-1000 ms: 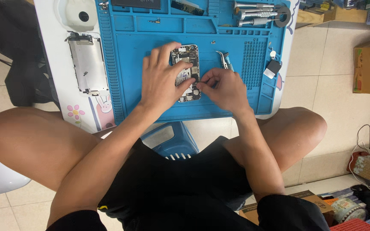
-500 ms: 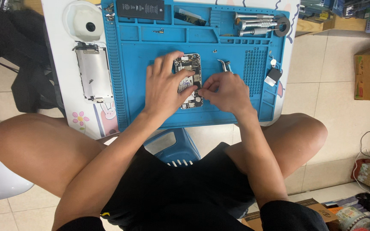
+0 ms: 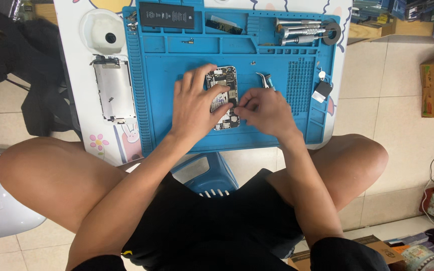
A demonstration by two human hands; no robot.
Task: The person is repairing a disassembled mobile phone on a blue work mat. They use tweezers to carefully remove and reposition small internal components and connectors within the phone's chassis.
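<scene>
An opened phone body (image 3: 223,80) with bare circuit parts lies in the middle of a blue work mat (image 3: 167,100). My left hand (image 3: 194,103) rests flat on its left side, fingers spread over it. My right hand (image 3: 264,110) is pinched at the phone's right edge; whether it holds a small part or tool I cannot tell. Metal tweezers (image 3: 265,79) lie on the mat just above my right hand.
A detached phone screen (image 3: 113,90) and a white round dish (image 3: 104,31) lie left of the mat. A black battery (image 3: 167,14), screwdrivers (image 3: 300,31) and a tape roll (image 3: 332,32) sit along the mat's top. A small black part (image 3: 321,91) lies at right. A blue stool (image 3: 207,173) stands between my knees.
The view has shifted so the table sits lower in frame. Both hands stay on the phone; the right hand's fingers have drawn closer to its right edge.
</scene>
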